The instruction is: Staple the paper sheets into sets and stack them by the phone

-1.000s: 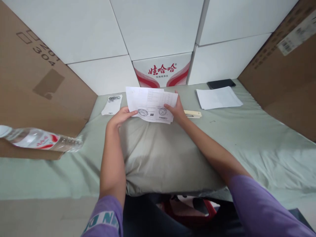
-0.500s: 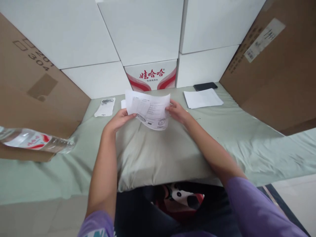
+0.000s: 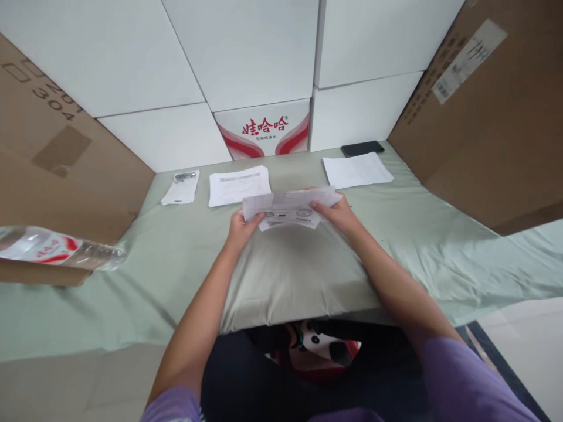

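Head view: left hand (image 3: 240,225) pinches the papers' (image 3: 288,208) left edge, fingers curled shut; right hand (image 3: 338,212) grips their right edge likewise; papers hover low over the pillow (image 3: 290,275).

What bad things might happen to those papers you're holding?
The papers are pinched only at their side edges by the left hand and right hand, so a sheet might slip out or crease. They sit over a soft pillow, so tapping them even may not work well. The bottle lying at the left could roll.
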Demonstrator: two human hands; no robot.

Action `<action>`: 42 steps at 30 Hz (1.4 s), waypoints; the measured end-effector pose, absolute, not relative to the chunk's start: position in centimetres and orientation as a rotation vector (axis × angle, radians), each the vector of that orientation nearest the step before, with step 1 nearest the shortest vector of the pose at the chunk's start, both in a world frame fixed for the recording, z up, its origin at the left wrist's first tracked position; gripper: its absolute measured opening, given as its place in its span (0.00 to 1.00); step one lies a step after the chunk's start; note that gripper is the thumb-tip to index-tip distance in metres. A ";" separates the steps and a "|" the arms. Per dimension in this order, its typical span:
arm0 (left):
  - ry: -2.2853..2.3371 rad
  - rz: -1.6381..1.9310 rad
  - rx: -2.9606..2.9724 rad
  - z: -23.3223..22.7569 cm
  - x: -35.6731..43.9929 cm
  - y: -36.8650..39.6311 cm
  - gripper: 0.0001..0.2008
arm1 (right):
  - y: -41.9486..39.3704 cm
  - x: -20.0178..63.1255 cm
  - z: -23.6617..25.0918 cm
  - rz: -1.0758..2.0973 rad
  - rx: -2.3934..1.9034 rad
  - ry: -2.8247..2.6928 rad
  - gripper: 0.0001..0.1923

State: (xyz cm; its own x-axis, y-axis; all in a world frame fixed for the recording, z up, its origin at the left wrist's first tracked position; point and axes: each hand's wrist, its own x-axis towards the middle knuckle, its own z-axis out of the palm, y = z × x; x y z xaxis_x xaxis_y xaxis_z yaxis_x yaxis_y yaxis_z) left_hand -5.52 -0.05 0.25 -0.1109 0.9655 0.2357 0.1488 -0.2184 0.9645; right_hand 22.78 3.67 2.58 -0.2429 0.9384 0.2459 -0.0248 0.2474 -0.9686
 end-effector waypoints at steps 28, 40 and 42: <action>1.511 1.340 1.609 -1.8 -5.3 0.3 0.27 | 4.5 20.8 -1.5 1.206 -0.863 -1.489 0.26; 1.887 1.033 1.707 -1.9 -10.6 1.8 0.19 | 7.6 25.1 -1.8 0.390 -1.361 -1.998 0.28; 1.866 1.016 1.638 -2.4 -11.5 1.8 0.18 | 7.9 25.2 -2.4 0.379 -1.398 -2.074 0.26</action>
State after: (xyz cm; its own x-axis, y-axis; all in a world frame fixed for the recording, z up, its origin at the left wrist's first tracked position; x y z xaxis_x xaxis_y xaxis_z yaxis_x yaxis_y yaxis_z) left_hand -11.45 1.84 -2.37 -0.1893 0.9732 0.1306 0.6376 0.0207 0.7701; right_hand 25.17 7.91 -2.43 -0.2628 0.9102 0.3201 0.7379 0.4034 -0.5410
